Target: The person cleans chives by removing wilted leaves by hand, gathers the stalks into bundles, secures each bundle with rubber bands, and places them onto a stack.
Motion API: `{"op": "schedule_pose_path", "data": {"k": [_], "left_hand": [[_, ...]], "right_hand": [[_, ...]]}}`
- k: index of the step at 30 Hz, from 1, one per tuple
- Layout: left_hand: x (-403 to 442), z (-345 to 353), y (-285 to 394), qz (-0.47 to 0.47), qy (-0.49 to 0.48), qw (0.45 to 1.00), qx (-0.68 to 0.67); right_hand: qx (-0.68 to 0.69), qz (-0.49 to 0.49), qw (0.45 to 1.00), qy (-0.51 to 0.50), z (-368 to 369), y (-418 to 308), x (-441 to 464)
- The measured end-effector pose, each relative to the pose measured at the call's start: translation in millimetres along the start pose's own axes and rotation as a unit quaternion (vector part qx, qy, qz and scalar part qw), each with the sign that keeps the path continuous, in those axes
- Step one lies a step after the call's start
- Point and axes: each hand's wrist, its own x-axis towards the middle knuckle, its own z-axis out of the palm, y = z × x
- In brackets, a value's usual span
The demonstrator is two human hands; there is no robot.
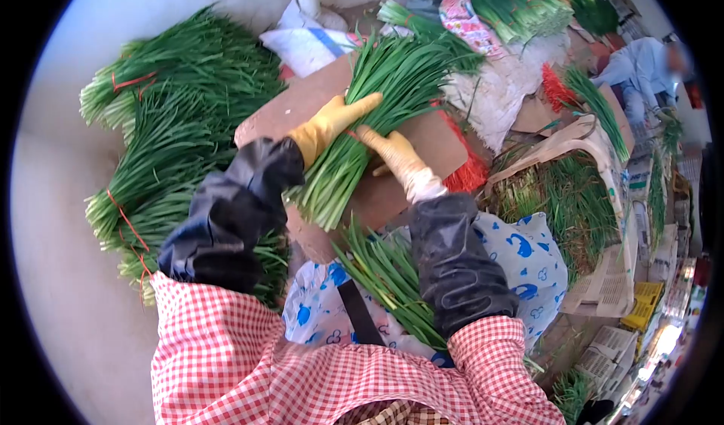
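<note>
Two gloved hands meet at a leafy green bundle [403, 78] lying across a brown board [443, 142] — bare space shows toward its left and right edges. The left hand [326, 127] stretches one digit over the leaves; the right hand [396, 153] points fingertips toward a red band [352, 134] — I can't tell how tightly either grips. Leaves fan dark above paler stalks. A pale-rimmed container [612, 168] holds loose green and straw-coloured strands [569, 195].

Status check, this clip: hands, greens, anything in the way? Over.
Left hand and right hand on the bunch. Bunch across the board, leaves pointing away. Red strands beside board; nothing seen blocking.
</note>
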Motion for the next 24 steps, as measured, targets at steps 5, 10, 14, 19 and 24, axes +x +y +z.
{"op": "schedule_pose_path", "data": {"k": [5,10,14,19,24], "left_hand": [[-51,26,45,0.284,0.096,0.954,-0.008],[-90,35,67,0.385,0.072,0.917,-0.076],[-83,13,31,0.358,0.024,0.933,-0.019],[-92,12,63,0.268,-0.074,0.949,-0.146],[-81,-11,107,0.077,-0.179,0.979,-0.057]], "right_hand": [[-0.037,-0.213,0.973,0.076,-5,-45,-22],[-0.277,-0.328,0.888,0.163,-2,-104,-81],[-0.313,-0.351,0.86,0.198,11,-69,-53],[-0.274,-0.388,0.859,0.19,10,-79,-56],[-0.183,-0.356,0.902,0.16,15,-65,-69]]}}
